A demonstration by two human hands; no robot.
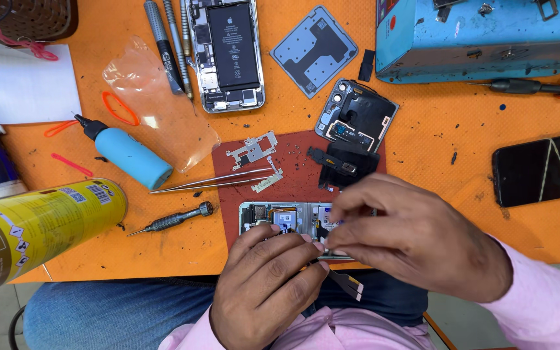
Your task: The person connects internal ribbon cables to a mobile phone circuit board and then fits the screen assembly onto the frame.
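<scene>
Pinching at the inside of an opened phone [286,219], the right hand's fingers [348,207] close together on a small part too tiny to identify, while the left hand [264,285] curls its fingers around the phone's near edge, steadying it. The phone lies on a dark red mat [299,146] at the near edge of the orange surface [422,129]. Tweezers [212,181] and a small screwdriver [173,220] lie to the left, a second opened phone [227,52] farther off.
</scene>
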